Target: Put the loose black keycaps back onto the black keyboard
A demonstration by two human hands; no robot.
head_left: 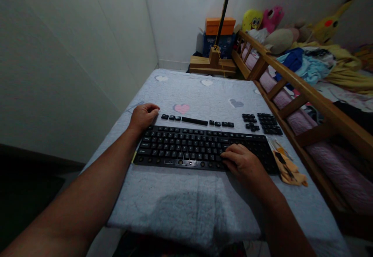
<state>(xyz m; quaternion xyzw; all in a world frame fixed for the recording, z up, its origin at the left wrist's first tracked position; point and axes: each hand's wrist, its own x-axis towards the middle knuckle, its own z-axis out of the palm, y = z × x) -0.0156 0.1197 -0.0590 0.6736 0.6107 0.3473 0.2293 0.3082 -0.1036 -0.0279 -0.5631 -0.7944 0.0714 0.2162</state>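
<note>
- So the keyboard was lying mid-tabletop, long axis running left to right, right end angled a touch toward the near edge. Caps were missing along its bottom row, and the number-pad end looked bare too.
- The right hand was the closer one, fingertips down on the keyboard at the right side of the letter block. So most of the board stretched off to the left of that grip. Its grip was narrow, thumb tucked near the fingers; honestly couldn't tell if a cap was pinched in there.
- The left hand sat just past the board's far left corner, forearm passing along the left end. Fingers curled, tips close together, but I couldn't tell whether it held anything.
- Just right of those left fingertips, a line of loose keycaps ran roughly parallel to the board on the far side, long space bar in the middle.
- Two keycap clusters sat toward the right edge of the tabletop, beyond the number-pad end.
- Orange cloth lay just beside the board's right end, then came the wooden bed rail along the right edge.
</note>
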